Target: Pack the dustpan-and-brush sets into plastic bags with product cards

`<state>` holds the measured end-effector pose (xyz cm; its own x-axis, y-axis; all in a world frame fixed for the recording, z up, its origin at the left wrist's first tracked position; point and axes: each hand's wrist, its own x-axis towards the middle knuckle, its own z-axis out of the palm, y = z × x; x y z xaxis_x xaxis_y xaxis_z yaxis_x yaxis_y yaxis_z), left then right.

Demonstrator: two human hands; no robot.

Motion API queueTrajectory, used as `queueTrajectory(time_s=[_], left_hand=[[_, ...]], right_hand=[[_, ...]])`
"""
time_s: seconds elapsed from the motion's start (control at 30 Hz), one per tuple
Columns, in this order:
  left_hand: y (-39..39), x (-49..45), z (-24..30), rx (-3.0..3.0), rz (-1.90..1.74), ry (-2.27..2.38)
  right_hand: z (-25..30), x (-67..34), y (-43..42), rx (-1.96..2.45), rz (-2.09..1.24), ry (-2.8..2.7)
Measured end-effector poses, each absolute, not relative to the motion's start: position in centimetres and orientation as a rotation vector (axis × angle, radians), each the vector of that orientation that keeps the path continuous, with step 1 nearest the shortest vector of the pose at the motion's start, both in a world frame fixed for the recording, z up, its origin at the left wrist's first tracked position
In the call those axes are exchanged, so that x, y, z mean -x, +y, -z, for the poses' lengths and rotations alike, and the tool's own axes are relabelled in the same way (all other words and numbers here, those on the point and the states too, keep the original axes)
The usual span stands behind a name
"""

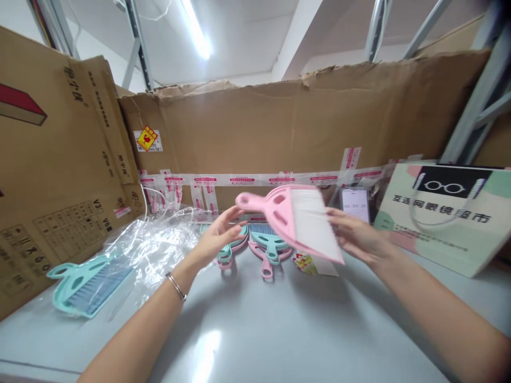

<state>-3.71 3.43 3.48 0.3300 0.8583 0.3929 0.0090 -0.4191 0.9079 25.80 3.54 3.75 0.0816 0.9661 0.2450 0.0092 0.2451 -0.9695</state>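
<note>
A pink dustpan and brush set [281, 215], with white bristles, hangs tilted above the table with its handle to the left. My right hand [357, 234] grips its wide edge on the right, the fingertips partly hidden behind it. My left hand [223, 234] is by the handle's end, thumb and fingers apart; whether a fingertip touches the handle I cannot tell. Behind, a turquoise brush [271, 242] lies over a pink dustpan [266, 268]. Left of these is another turquoise and pink set [231, 250], partly covered by my left hand.
At the left, a turquoise dustpan with a grey-bristled brush [90, 287] lies by crumpled clear plastic [159, 250]. A colourful card [309, 263] lies under the pink set. A phone [355, 205] and paper bag [443, 218] stand right. Cardboard [247, 133] walls the back.
</note>
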Motion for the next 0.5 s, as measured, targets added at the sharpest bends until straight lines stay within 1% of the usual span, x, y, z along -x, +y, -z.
queueTrajectory(time_s=[0.07, 0.1, 0.13, 0.17, 0.2, 0.3, 0.33, 0.37, 0.43, 0.5], left_hand=[[2.7, 3.0, -3.2, -1.61, -1.205, 0.601], [2.3, 3.0, -3.2, -1.587, -1.238, 0.567], [2.1, 3.1, -3.3, -1.587, -1.282, 0.564], [1.8, 3.3, -3.6, -1.61, -1.329, 0.578], [1.6, 3.4, -3.8, -1.654, -1.371, 0.598], [0.9, 3.1, -4.4, -1.824, -1.43, 0.606], [0.6, 2.7, -4.5, -1.866, -1.427, 0.591], [0.4, 2.4, -4.6, -1.899, -1.416, 0.573], [0.0, 1.9, -4.6, -1.953, -1.393, 0.552], [0.0, 2.3, -4.8, -1.949, -1.433, 0.577]], right_hand=[[-3.3, -23.5, 3.0, 1.042, -1.289, -1.249], [-3.2, -22.5, 2.7, 1.047, -1.399, -1.245], [-3.2, -21.8, 2.4, 1.062, -1.408, -1.258], [-3.3, -21.3, 2.2, 1.076, -1.326, -1.274], [-3.5, -20.8, 1.9, 1.084, -1.157, -1.293], [-4.4, -19.8, 0.7, 1.009, -0.433, -1.517], [-4.8, -19.4, 0.2, 0.972, -0.243, -1.668], [-5.3, -18.9, -0.2, 0.949, -0.121, -1.843], [-6.2, -18.1, -0.9, 0.92, -0.046, -2.126], [-7.3, -17.9, -1.2, 0.896, -0.066, -2.213]])
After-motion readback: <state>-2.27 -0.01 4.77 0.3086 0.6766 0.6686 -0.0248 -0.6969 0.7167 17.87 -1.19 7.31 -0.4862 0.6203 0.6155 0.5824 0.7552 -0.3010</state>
